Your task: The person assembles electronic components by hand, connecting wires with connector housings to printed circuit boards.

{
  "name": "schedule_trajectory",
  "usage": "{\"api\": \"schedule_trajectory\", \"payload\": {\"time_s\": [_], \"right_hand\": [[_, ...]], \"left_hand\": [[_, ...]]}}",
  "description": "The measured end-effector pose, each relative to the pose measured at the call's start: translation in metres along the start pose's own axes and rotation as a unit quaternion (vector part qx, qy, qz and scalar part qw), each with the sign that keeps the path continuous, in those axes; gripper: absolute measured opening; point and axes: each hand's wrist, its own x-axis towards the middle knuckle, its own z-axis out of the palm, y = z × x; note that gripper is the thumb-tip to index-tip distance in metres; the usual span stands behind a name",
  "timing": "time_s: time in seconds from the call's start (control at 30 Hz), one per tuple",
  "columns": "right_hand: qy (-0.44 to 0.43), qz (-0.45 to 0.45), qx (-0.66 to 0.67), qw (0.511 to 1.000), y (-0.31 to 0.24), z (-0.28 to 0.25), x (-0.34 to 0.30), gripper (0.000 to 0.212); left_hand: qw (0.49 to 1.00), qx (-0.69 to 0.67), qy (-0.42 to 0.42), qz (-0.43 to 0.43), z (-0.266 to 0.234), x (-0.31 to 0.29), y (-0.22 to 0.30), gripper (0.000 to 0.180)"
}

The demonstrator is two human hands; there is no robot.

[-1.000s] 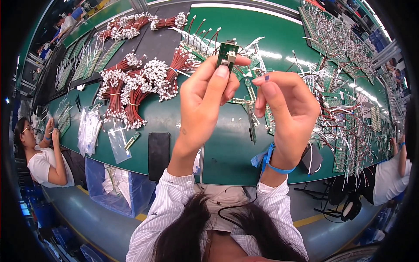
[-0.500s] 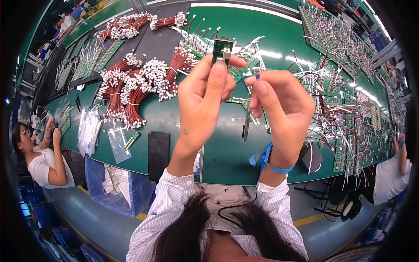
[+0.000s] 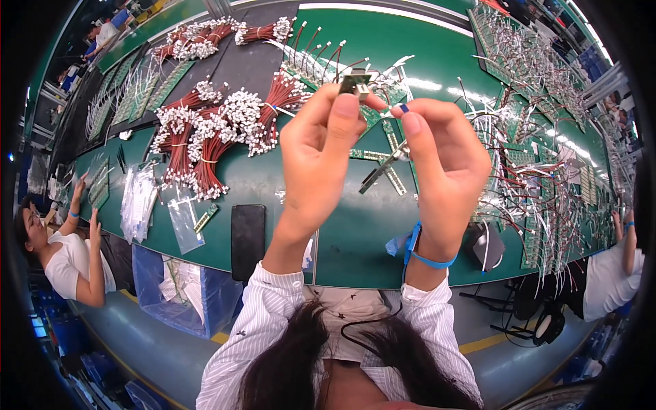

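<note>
Between the thumb and fingers of my left hand (image 3: 313,154) is a small green circuit board (image 3: 352,83) with a pale connector on its face, held tilted above the bench. Close on its right, my right hand (image 3: 451,150) has thumb and index finger pinched together. A narrow dark circuit board strip (image 3: 381,169) slants down and left from these fingers; its upper end is hidden behind them. A small blue patch shows at the right index fingertip; I cannot tell what it is. Behind the hands, green board strips (image 3: 392,179) lie on the bench.
Bundles of brown cables with white connectors (image 3: 236,116) lie left of centre. A black phone (image 3: 248,242) and clear plastic bags (image 3: 140,205) are near the front edge. Wired boards (image 3: 547,205) crowd the right. A blue-lined bin (image 3: 225,307) stands below; a co-worker (image 3: 68,263) sits at left.
The board in my left hand has tipped and dropped slightly. The strip at my right hand has swung from nearly upright to a slant. The co-worker at left has spread their hands around a board.
</note>
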Motion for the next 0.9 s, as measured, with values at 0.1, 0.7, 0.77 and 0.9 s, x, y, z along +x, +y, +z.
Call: {"api": "schedule_trajectory", "payload": {"time_s": [0.1,0.7,0.77,0.9], "right_hand": [[0.056,-0.042,-0.016,0.997,0.0,0.007,-0.001,0.009],[0.059,-0.058,0.001,0.997,0.005,0.009,-0.002,0.011],[0.061,-0.055,0.016,0.996,0.005,0.006,-0.002,0.011],[0.071,-0.057,-0.081,0.993,-0.005,-0.003,0.0,0.01]], "left_hand": [[0.989,0.137,0.03,0.045,0.006,-0.004,-0.002,0.018],[0.871,0.411,0.026,0.267,0.004,0.002,-0.016,0.029],[0.876,0.405,0.02,0.262,0.001,0.004,-0.017,0.026],[0.906,0.356,0.117,0.195,-0.012,0.008,-0.011,0.017]]}}
